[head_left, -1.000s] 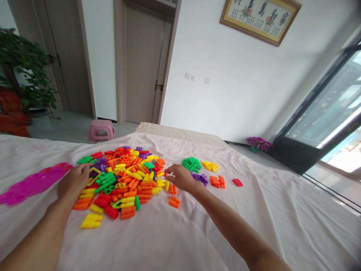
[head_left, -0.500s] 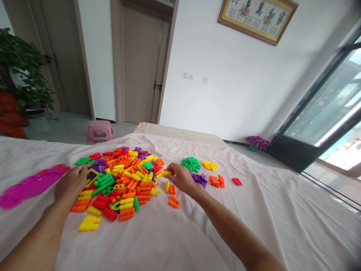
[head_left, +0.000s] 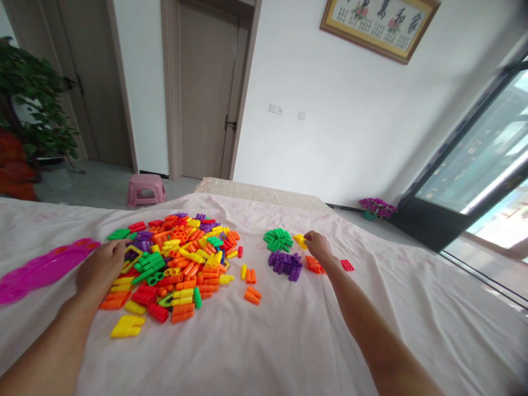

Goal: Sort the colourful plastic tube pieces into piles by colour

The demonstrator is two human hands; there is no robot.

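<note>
A large heap of plastic building blocks [head_left: 181, 264], in orange, yellow, red, green and purple, lies on the cloth. My left hand [head_left: 103, 264] rests at its left edge with the fingers curled in; what they hold, if anything, is hidden. To the right, my right hand [head_left: 318, 245] reaches over the small group of yellow blocks [head_left: 299, 241], its fingers pinched on a yellow block and partly covering the group. Nearby lie sorted groups of green blocks [head_left: 278, 240], purple blocks [head_left: 285, 265], orange blocks [head_left: 315, 265] and red blocks [head_left: 347, 265].
A magenta plastic tray [head_left: 45, 272] lies left of my left hand. Loose orange blocks [head_left: 252, 295] and a small yellow piece [head_left: 243, 271] sit between heap and groups. The pale cloth [head_left: 256, 352] is wrinkled. Beyond the edge stands a pink stool [head_left: 146, 190].
My right hand has moved right, from the heap's edge to the yellow group, carrying a yellow block. A red piece shows where it was. My left hand has barely moved.
</note>
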